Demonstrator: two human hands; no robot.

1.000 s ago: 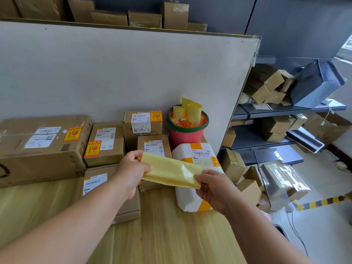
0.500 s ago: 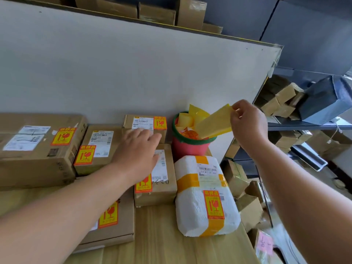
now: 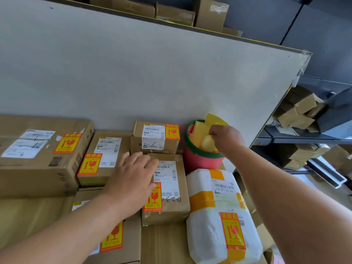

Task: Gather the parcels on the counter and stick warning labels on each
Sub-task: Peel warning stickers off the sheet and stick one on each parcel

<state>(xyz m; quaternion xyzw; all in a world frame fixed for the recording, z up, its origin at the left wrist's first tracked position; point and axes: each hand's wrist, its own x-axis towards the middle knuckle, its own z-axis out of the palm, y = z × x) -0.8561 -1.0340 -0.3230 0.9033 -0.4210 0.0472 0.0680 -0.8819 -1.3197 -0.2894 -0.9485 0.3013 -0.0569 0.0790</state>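
Observation:
Several cardboard parcels lie on the wooden counter (image 3: 163, 244), each showing an orange warning label. My left hand (image 3: 133, 180) rests flat, fingers straight, on the small brown parcel (image 3: 171, 204) in the middle. A white foam-wrapped parcel (image 3: 215, 216) with its own warning label (image 3: 232, 230) lies at the right. Behind it stands a red bin with a green rim (image 3: 200, 159), holding yellow backing sheets. My right hand (image 3: 224, 139) pinches a yellow backing sheet (image 3: 208, 142) inside the bin's mouth.
A large box (image 3: 38, 155) sits at far left, a medium box (image 3: 102, 157) beside it, a small box (image 3: 154, 138) against the white partition (image 3: 152, 73). Another flat parcel (image 3: 118, 244) lies under my left forearm. Dark shelves with boxes (image 3: 297, 115) stand to the right.
My right hand carried the yellow backing sheet from above the parcels down into the red bin. My left hand moved from holding the sheet to resting flat on the middle parcel.

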